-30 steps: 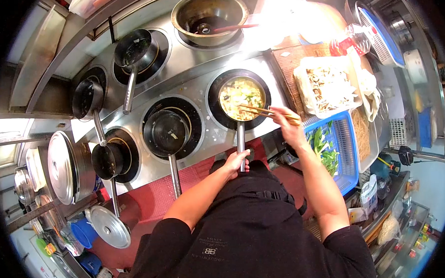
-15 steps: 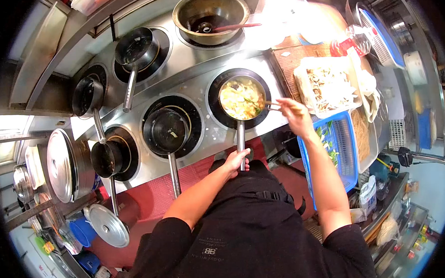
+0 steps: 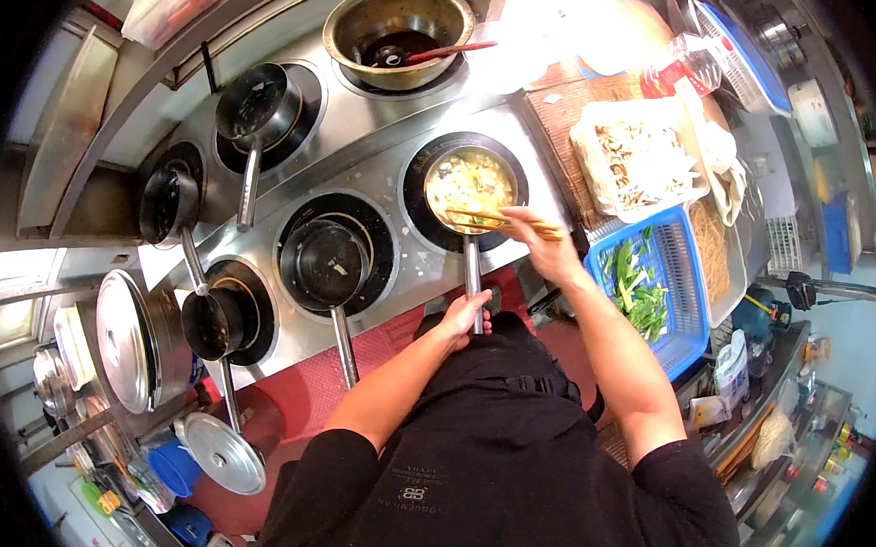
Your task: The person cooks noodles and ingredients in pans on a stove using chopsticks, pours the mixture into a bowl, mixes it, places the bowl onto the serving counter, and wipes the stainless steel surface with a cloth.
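Observation:
My left hand (image 3: 463, 318) is closed around the handle of a frying pan (image 3: 472, 272), which sits on the right front burner. Pale yellow and white pieces of food (image 3: 466, 182) with bits of green lie in the pan. In my right hand (image 3: 546, 247) is a pair of chopsticks (image 3: 477, 215), their tips reaching over the pan's near side. Whether the tips touch the food I cannot make out. Just right of that hand stands a blue basket (image 3: 691, 292) holding cut green leaves (image 3: 638, 289).
Another pan (image 3: 326, 260) rests on the burner to the left, with several more beyond. A large metal bowl (image 3: 400, 72) with a red-handled ladle (image 3: 453, 51) stands behind. To the right is a tub (image 3: 590, 184) of sliced pale food, beside dry noodles (image 3: 709, 254).
My right hand has swung left and nearer to me, bringing the chopsticks from the pan's right side across its near part. More of the green leaves shows. My left hand keeps its grip.

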`<act>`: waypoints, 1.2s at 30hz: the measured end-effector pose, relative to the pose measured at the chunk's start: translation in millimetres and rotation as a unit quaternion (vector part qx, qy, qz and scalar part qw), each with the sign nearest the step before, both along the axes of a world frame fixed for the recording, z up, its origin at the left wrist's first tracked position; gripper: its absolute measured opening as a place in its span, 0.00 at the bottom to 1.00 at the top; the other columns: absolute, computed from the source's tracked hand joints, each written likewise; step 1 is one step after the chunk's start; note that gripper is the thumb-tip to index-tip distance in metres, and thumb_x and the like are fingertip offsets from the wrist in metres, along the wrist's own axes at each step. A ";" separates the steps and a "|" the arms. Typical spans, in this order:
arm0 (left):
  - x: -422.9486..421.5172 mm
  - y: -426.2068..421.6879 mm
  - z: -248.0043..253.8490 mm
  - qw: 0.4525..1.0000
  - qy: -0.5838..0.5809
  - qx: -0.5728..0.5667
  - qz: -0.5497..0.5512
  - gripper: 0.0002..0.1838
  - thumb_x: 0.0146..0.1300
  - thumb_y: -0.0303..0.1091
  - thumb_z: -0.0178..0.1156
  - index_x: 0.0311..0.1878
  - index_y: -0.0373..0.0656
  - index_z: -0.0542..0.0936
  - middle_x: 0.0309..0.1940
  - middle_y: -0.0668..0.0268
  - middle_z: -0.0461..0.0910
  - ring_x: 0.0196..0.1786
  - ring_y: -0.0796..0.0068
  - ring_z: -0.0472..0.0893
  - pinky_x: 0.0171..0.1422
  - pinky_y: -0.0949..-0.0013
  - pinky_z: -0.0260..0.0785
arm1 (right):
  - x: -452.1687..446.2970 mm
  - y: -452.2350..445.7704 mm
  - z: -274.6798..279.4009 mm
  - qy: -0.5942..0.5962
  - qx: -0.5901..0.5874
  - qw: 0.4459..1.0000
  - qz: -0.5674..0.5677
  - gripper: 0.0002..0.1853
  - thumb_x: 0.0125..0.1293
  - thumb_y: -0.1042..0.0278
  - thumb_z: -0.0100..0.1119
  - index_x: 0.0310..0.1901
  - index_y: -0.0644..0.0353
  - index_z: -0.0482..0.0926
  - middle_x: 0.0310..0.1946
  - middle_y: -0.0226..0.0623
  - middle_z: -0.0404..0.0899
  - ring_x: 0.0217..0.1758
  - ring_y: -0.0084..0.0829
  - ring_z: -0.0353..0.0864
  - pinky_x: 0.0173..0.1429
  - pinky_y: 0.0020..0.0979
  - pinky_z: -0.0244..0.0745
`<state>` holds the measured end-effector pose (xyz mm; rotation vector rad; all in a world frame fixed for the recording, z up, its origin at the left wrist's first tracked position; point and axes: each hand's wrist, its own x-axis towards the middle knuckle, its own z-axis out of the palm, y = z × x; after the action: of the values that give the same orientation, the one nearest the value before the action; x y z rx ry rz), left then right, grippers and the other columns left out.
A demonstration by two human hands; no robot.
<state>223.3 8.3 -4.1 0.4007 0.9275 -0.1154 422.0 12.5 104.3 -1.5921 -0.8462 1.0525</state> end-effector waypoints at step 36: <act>-0.4 1.3 -5.5 1.000 -0.020 -0.018 -0.004 0.18 0.66 0.48 0.60 0.47 0.45 0.69 0.26 0.65 0.74 0.25 0.71 0.77 0.30 0.64 0.76 | 12.6 -21.7 30.6 -0.026 -0.017 0.996 -0.081 0.13 0.73 0.68 0.52 0.55 0.59 0.79 0.41 0.29 0.83 0.41 0.22 0.82 0.46 0.23 0.78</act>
<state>222.9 9.7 -9.6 0.3721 0.8832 -0.1319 434.6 -9.2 135.0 -1.6927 -0.7242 0.9170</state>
